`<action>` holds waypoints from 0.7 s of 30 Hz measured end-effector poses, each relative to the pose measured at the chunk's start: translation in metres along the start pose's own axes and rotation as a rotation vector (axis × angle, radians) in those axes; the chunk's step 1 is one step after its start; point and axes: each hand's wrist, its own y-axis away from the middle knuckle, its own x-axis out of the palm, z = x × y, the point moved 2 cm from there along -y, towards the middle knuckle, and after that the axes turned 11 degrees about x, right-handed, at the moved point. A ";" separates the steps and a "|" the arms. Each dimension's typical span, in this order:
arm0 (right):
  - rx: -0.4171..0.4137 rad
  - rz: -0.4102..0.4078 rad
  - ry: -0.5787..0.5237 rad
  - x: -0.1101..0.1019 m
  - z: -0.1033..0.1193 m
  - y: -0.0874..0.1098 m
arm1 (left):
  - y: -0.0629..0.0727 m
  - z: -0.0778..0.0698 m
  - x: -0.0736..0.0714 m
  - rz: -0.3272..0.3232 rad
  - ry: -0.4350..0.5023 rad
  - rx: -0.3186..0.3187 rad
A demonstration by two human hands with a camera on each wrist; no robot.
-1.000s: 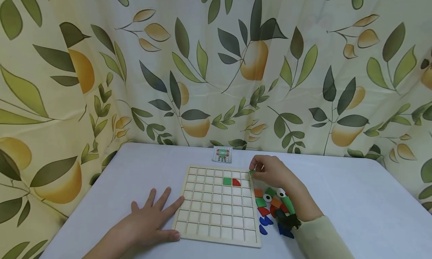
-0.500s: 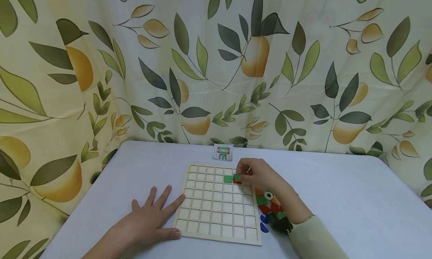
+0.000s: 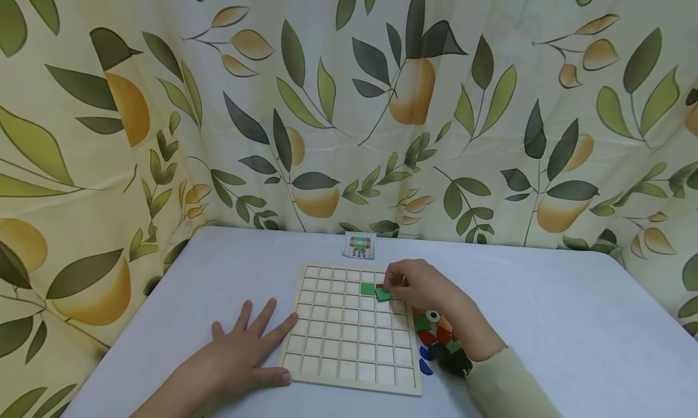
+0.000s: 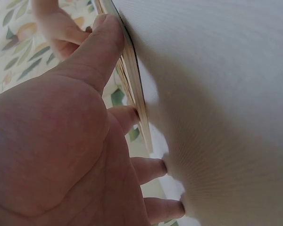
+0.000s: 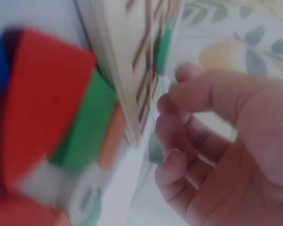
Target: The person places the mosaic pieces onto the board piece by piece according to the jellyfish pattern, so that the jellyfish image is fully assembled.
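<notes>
On the white tabletop lies a pale wooden grid board (image 3: 349, 369). In the head view my left hand (image 3: 240, 351) has spread fingers, thumb and forefinger touching its left edge. My right hand (image 3: 422, 283) is bent over the upper right cells, fingertips right at a green square tile (image 3: 383, 295). This tile sits slanted, overlapping a mostly hidden red piece. Another green tile (image 3: 368, 288) fills the cell to the left. In the right wrist view my right fingers (image 5: 191, 94) are curled beside the green tile; I cannot tell whether they pinch it.
Right of the board is a pile of loose pieces: a green tile (image 3: 422, 323), a red piece (image 3: 426, 337), a white ring-shaped eye (image 3: 433, 315), blue pieces (image 3: 426, 366) and others. A pattern card (image 3: 359, 246) lies behind the board. A leaf-print curtain (image 3: 349, 115) hangs beyond.
My right hand has brought the green tile from right of the board onto the upper right cells. Over the last half second tile and hand shifted slightly nearer. My left hand stays put.
</notes>
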 end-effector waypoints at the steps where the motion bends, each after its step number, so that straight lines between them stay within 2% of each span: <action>1: -0.011 0.010 0.017 -0.001 0.000 0.001 | 0.000 0.000 0.000 0.002 0.000 -0.002; 8: -0.102 0.054 0.045 -0.001 0.003 0.002 | -0.003 0.000 0.000 0.015 0.002 -0.021; 12: -0.149 0.056 0.060 -0.001 0.007 0.003 | -0.002 0.000 -0.001 0.010 -0.006 -0.010; 15: -0.162 0.068 0.093 0.002 0.013 0.004 | -0.001 -0.001 -0.001 0.008 -0.014 -0.008; 21: -0.138 0.119 0.154 0.009 0.025 0.010 | -0.002 0.000 -0.001 0.008 -0.003 -0.014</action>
